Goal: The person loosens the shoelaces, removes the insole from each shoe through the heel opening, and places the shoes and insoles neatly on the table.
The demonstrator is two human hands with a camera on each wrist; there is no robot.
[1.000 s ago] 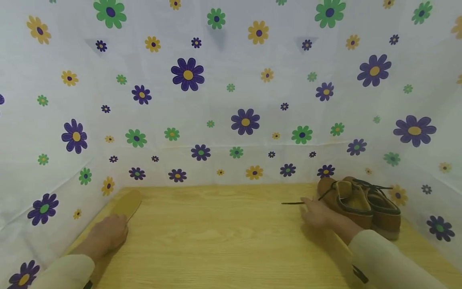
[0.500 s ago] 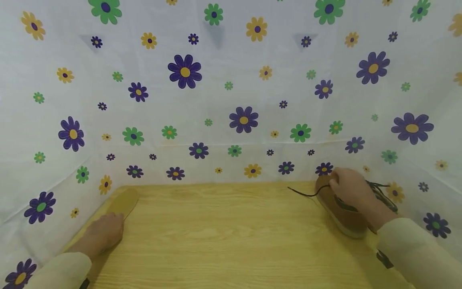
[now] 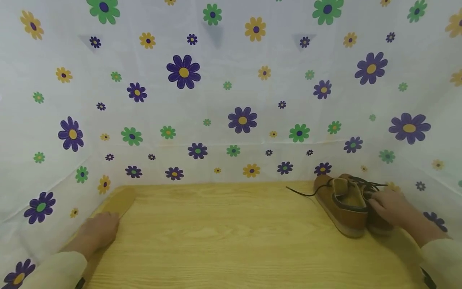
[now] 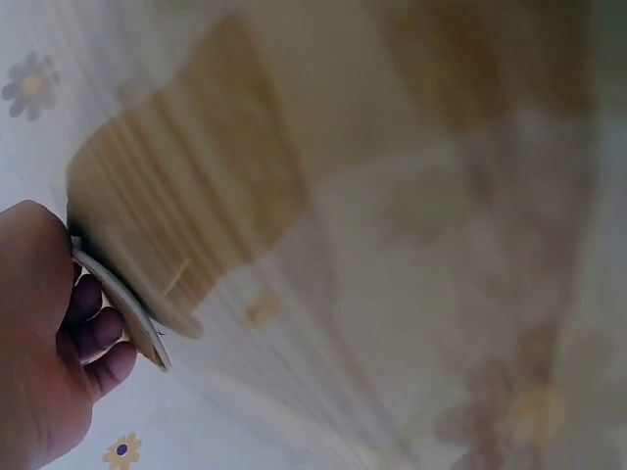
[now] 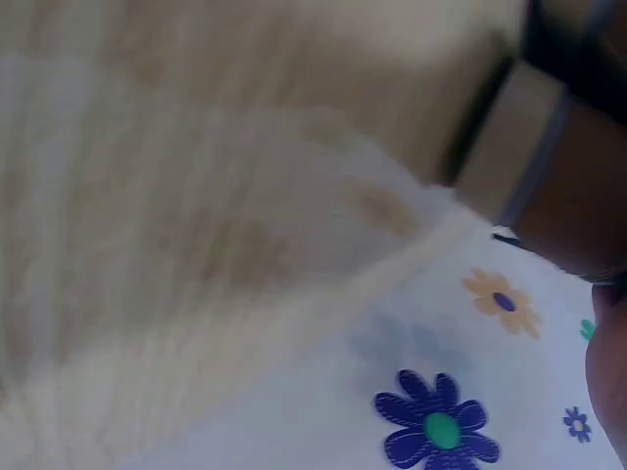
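One tan insole (image 3: 122, 200) was at the far left of the wood-grained table (image 3: 216, 241), its near end gripped and hidden by the left hand (image 3: 97, 232), fingers curled beneath it. Two brown shoes sat side by side at the far right: the right hand (image 3: 395, 208) hid much of the right shoe (image 3: 377, 224), its grip impossible to tell, and the left shoe (image 3: 348, 216), trailing a dark lace (image 3: 304, 195) leftward, stood between that hand and the table's middle. A flower-printed sheet (image 3: 213, 92) rose behind.
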